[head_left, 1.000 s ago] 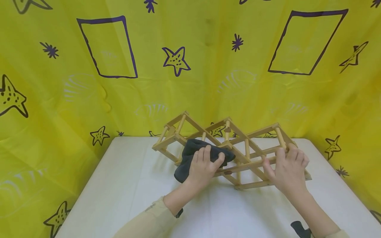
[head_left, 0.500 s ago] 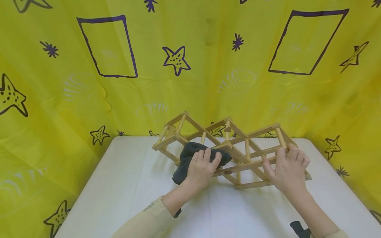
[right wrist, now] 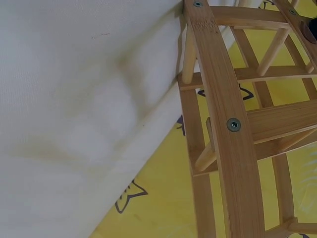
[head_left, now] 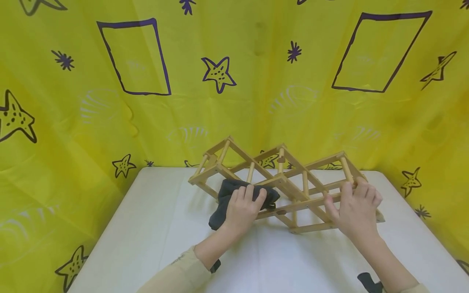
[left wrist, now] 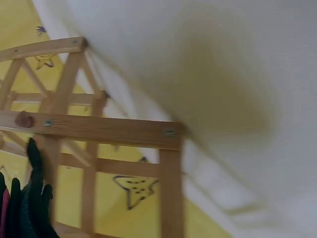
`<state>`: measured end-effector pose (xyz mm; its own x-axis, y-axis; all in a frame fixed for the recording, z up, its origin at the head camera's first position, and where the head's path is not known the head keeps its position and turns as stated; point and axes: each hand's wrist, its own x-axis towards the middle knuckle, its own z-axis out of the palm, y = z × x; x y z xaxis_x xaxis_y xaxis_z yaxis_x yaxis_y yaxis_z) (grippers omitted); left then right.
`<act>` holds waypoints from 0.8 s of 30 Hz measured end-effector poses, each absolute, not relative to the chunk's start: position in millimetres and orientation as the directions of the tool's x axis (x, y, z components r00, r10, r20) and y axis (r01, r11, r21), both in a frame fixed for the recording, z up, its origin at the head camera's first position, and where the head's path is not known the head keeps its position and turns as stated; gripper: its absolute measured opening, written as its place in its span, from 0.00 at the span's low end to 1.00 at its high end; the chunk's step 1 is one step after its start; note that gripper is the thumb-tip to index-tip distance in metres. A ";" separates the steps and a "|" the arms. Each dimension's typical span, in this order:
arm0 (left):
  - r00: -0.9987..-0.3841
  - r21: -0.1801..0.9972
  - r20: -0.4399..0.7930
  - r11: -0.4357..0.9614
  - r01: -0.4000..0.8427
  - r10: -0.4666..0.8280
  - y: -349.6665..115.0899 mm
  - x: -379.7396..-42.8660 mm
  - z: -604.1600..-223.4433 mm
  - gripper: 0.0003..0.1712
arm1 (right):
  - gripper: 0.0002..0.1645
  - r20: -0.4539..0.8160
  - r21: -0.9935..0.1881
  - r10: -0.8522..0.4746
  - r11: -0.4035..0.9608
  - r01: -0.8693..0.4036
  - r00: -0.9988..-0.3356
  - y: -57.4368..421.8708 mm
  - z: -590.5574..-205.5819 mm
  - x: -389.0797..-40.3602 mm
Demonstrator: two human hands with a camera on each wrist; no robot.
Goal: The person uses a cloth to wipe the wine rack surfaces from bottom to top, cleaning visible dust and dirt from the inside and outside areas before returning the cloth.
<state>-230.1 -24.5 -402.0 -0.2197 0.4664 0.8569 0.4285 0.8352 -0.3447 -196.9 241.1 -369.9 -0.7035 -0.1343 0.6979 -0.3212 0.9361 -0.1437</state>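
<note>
A folding wooden wine rack [head_left: 289, 191] of slats and round dowels stands on the table in the head view. My left hand [head_left: 239, 209] holds a bunched dark cloth [head_left: 221, 207] against the rack's front slat, left of the middle. In the left wrist view, folds of the cloth [left wrist: 34, 203] lie close beside the slats [left wrist: 94, 129], and the hand itself is out of sight. My right hand [head_left: 357, 209] grips the rack's right end, fingers over the top and thumb at the front. The right wrist view shows the rack's screwed slats [right wrist: 233, 148] but not the hand.
The white table [head_left: 154, 244] ends at a yellow curtain [head_left: 249, 110] printed with stars and frames. Dark straps sit at both wrists, one a black piece [head_left: 370, 281] by the right forearm. The rack's far side reaches close to the curtain.
My left hand has slid the cloth left and slightly toward me along the front slat, baring more of it. The right hand and the rack stay in place.
</note>
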 end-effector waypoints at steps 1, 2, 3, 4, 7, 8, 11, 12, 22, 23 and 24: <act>-0.220 -0.342 0.856 0.831 0.439 0.469 -21.0 -229.6 -397.7 0.11 | 0.31 0.698 -0.145 -0.132 0.936 -0.320 -0.704 241.1 -369.7 -196.9; -0.222 -0.342 0.853 0.828 0.444 0.472 -17.5 -229.2 -393.5 0.10 | 0.30 0.698 -0.148 -0.130 0.936 -0.320 -0.704 241.1 -369.8 -196.8; -0.227 -0.341 0.850 0.825 0.451 0.476 -14.2 -228.9 -389.6 0.09 | 0.30 0.698 -0.148 -0.129 0.936 -0.318 -0.704 241.1 -369.7 -196.9; -0.235 -0.339 0.845 0.822 0.458 0.480 -11.2 -228.5 -386.1 0.08 | 0.30 0.698 -0.150 -0.128 0.936 -0.318 -0.705 241.1 -369.7 -197.0; -0.265 -0.330 0.829 0.814 0.479 0.492 -5.4 -227.1 -379.9 0.10 | 0.29 0.696 -0.153 -0.126 0.936 -0.317 -0.707 241.2 -370.1 -196.9; -0.271 -0.331 0.825 0.812 0.480 0.496 -4.9 -226.7 -379.4 0.11 | 0.29 0.696 -0.152 -0.126 0.937 -0.316 -0.707 241.4 -370.4 -196.9; -0.291 -0.332 0.815 0.815 0.474 0.501 -7.4 -226.1 -383.1 0.12 | 0.29 0.696 -0.148 -0.127 0.938 -0.314 -0.707 241.5 -371.1 -196.6; -0.293 -0.335 0.815 0.819 0.467 0.500 -9.2 -226.3 -385.3 0.11 | 0.30 0.695 -0.149 -0.126 0.938 -0.313 -0.708 241.3 -371.2 -196.6; -0.350 -0.288 0.820 0.854 0.433 0.453 -32.9 -229.4 -412.9 0.09 | 0.30 0.683 -0.158 -0.123 0.938 -0.310 -0.720 240.7 -370.4 -196.3; -0.350 -0.285 0.821 0.854 0.435 0.452 -34.1 -229.5 -413.7 0.10 | 0.30 0.685 -0.158 -0.122 0.937 -0.310 -0.719 240.6 -370.6 -196.5; -0.347 -0.283 0.823 0.854 0.436 0.450 -34.7 -229.7 -414.0 0.09 | 0.30 0.688 -0.159 -0.122 0.937 -0.312 -0.716 240.5 -370.5 -196.8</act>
<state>-229.7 -34.7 -414.0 -0.3467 0.4500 0.8230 0.4362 0.8541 -0.2833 -196.8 240.5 -370.5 -0.7157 -0.1221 0.6876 -0.3123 0.9366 -0.1587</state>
